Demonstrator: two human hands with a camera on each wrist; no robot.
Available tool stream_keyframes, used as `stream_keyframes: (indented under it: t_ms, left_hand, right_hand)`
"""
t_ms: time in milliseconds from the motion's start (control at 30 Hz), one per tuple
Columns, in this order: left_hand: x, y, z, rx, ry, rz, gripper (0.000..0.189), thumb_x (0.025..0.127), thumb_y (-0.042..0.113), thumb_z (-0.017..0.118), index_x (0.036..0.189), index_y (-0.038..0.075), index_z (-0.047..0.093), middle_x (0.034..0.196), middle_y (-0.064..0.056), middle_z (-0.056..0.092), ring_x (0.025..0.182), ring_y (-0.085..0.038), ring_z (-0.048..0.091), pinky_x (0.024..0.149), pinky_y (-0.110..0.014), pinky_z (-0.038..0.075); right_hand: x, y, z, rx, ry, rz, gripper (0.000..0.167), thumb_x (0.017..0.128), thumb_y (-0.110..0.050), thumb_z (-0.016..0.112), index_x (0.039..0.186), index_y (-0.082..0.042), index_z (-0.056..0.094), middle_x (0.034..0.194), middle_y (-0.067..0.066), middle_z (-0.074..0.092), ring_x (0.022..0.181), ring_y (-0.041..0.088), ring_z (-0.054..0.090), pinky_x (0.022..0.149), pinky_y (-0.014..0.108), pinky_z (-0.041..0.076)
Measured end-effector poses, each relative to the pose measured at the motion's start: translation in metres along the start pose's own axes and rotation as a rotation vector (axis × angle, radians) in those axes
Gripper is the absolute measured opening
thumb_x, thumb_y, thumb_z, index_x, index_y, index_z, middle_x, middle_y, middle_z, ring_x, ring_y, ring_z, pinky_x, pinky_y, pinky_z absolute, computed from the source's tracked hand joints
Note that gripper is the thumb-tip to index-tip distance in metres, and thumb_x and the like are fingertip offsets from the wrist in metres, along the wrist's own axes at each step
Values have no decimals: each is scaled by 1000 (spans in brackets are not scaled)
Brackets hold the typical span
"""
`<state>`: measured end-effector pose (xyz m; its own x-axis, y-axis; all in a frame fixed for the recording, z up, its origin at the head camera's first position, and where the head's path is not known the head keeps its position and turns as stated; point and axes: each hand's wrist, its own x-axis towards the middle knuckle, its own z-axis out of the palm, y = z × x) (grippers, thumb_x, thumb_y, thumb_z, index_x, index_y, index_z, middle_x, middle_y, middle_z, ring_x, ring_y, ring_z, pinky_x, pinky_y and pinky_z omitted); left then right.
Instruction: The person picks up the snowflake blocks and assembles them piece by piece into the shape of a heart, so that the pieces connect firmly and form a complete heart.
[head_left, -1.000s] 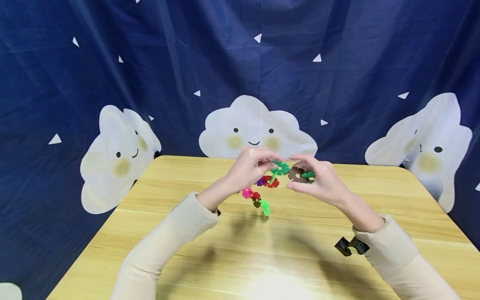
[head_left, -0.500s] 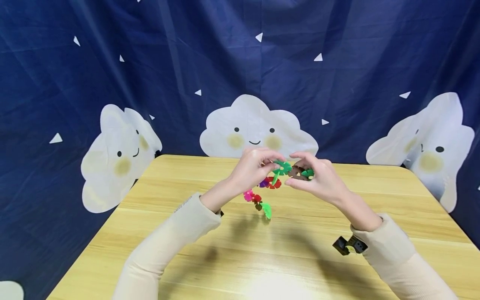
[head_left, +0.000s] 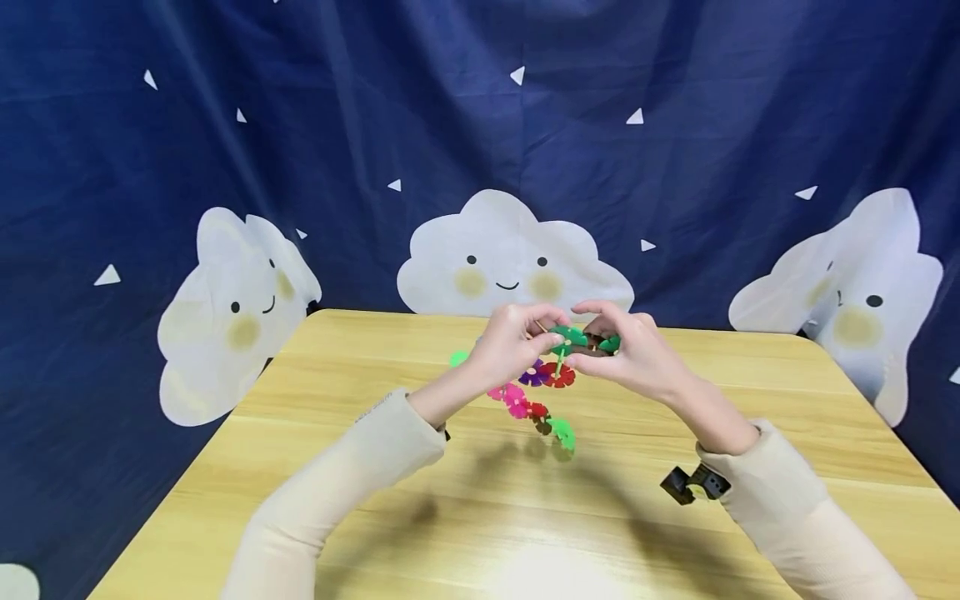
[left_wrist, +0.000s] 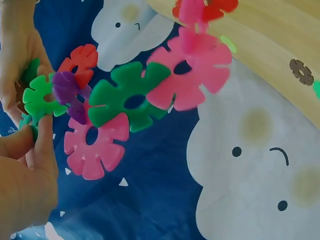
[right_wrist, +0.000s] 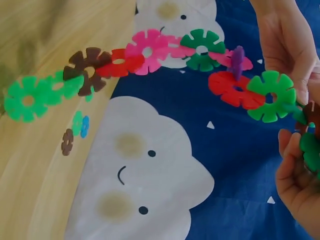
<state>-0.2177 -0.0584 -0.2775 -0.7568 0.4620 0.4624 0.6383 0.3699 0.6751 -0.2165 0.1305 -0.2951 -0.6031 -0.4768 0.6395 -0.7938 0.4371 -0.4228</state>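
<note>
"What's the setting?"

"A navy-blue fabric curtain (head_left: 450, 108) printed with white triangles and smiling white clouds (head_left: 508, 250) covers the back and sides. In front of it spreads a broad tabletop (head_left: 450, 533) of pale yellow wood grain, with a bright glare at the near edge and soft shadows of both arms."

"And the thing being handled?"

"A long chain of flower-shaped, slotted plastic discs (head_left: 516, 402), held above the tabletop near its middle. It isn't straight: from the fingers its long axis runs left through red and purple, goes behind the left wrist, then bends back through pink, red and brown. The free end, a bright green disc (head_left: 562, 434), points toward the wearer and slightly right. Whether that tip touches the wood, I can't tell."

"The hands?"

"Close together. The left hand (head_left: 510, 340) pinches a deep green slotted plastic disc (head_left: 569, 337). The right hand (head_left: 639, 354) curls thumb and fingers about a brown slotted plastic disc (head_left: 594, 347), mostly hidden, with a dark green one (head_left: 611, 343) against it."

"Anything smaller?"

"Separate brown (right_wrist: 67, 142), green (right_wrist: 77, 122) and blue discs (right_wrist: 85, 126) on the tabletop."
</note>
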Motion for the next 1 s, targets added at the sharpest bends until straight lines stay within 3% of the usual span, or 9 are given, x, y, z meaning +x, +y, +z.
stream_keyframes:
  t_ms: [133,267,400,500,700,867,1000]
  left_hand:
    - [7,-1,0,-52,-11,-70,13,82,-1,63,95,0,67,83,-11,68,61,-14,62,58,-19,51]
    - [11,-2,-2,-132,-13,-144,16,83,-1,63,98,0,66,82,-13,66,62,-14,64,59,-21,52]
    - [12,-5,-6,-237,34,-228,19,82,-2,63,101,-1,64,85,-15,62,68,-26,66,60,-25,54]
    - [13,-7,-9,-277,51,-265,20,81,-2,64,101,-2,64,88,-15,62,71,-30,66,61,-27,54]
    - [13,-7,-14,-289,18,-280,21,83,-1,63,104,-2,64,95,-16,63,71,-22,67,64,-27,54]
    - [14,-6,-21,-311,-40,-292,25,86,-2,57,111,-2,62,104,-17,62,78,-23,67,70,-28,54]
    - [14,-5,-22,-308,-24,-306,25,86,-3,56,111,-3,62,107,-16,62,81,-24,66,71,-28,54]
  right_hand:
    - [-1,1,-3,86,5,160,47,71,-4,76,112,2,54,79,9,68,67,4,62,59,18,49]
    - [-7,7,-9,284,44,271,34,84,-1,62,116,2,53,87,1,66,70,0,60,62,16,48]
    - [-15,11,-14,490,88,283,24,90,3,49,112,-5,57,86,-9,64,69,5,60,66,17,49]
    - [-17,11,-14,549,71,302,20,91,1,50,103,-10,60,80,-6,65,67,8,61,68,18,50]
    - [-17,7,-10,556,97,325,10,90,1,52,93,-3,60,71,-3,66,62,11,63,66,20,52]
    - [-16,7,-8,579,118,339,13,90,0,52,93,-9,61,73,-6,68,63,9,64,68,20,52]
    - [-17,8,-5,599,154,280,13,91,3,48,99,0,59,78,-3,68,66,10,65,67,21,53]
